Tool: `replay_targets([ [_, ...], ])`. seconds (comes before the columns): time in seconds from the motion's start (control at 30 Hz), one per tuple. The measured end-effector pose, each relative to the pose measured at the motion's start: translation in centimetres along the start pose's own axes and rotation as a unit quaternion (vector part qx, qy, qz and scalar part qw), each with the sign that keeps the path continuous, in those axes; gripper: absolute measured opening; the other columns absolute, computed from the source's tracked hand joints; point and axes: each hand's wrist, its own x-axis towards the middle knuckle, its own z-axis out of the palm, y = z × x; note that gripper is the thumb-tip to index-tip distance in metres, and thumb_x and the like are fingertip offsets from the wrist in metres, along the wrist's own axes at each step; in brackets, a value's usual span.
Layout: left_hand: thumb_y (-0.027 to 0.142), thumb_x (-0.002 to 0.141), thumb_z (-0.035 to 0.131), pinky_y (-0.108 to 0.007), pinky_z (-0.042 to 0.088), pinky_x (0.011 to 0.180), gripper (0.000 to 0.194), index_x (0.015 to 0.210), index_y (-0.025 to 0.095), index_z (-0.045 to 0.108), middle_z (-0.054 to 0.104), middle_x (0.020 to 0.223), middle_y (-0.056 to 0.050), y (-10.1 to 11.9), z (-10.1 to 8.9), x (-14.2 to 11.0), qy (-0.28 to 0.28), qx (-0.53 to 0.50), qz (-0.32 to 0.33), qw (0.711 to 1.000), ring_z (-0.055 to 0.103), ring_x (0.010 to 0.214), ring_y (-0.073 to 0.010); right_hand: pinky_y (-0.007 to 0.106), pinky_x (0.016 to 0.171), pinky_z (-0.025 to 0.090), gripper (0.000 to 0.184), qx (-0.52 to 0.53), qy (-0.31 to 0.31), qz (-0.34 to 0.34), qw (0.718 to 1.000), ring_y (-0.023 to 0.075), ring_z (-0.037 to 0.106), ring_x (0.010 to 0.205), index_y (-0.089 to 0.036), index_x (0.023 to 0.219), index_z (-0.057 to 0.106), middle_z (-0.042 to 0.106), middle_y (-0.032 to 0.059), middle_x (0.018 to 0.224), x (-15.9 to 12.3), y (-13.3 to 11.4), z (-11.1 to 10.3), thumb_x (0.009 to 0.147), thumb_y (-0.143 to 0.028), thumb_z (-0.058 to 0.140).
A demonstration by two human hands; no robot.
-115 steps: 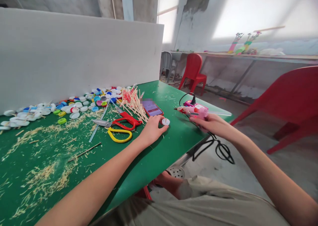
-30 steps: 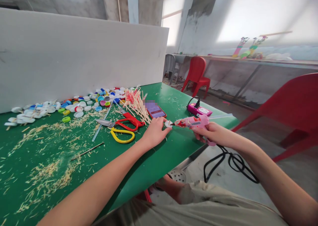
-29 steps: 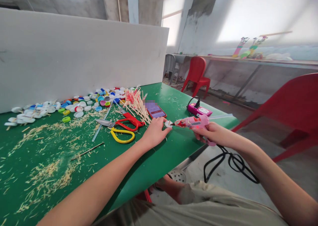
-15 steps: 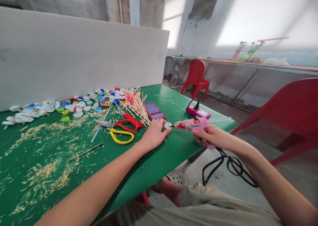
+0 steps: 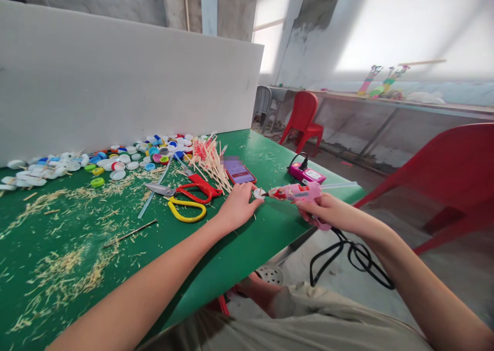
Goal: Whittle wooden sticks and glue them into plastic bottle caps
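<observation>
Over the green table (image 5: 239,250), I have a small white cap (image 5: 259,193) with the tip of the pink glue gun (image 5: 299,191) right by it; from so far away I cannot tell if they touch. The cap looks light, stiff and a bit slippery, so I think its rim is the best place to hold. My left hand (image 5: 240,207) pinches it there, thumb and finger close together. My right hand (image 5: 326,208) wraps round the gun's handle, a safe spot, as the tip may be hot. Farther out lie a phone (image 5: 241,173), thin sticks (image 5: 211,160), scissors (image 5: 173,191) and a heap of caps (image 5: 134,157).
</observation>
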Motion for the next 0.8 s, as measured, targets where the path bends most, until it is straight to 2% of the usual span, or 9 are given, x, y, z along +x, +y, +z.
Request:
replay_targets([
  [0.8,0.031,0.086,0.058,-0.034,0.043,0.09,0.019,0.098,0.016,0.057,0.059,0.089,-0.005,-0.16,0.07,0.07,0.006,-0.005,0.001,1.0,0.053,0.094,-0.0209,0.025,0.046,0.035,0.066,-0.014,0.011,-0.003,1.0,0.0082,0.041,0.046,-0.019,0.057,0.049,0.049,-0.0005,0.054,-0.06,-0.13,0.15,0.069,-0.083,0.045],
])
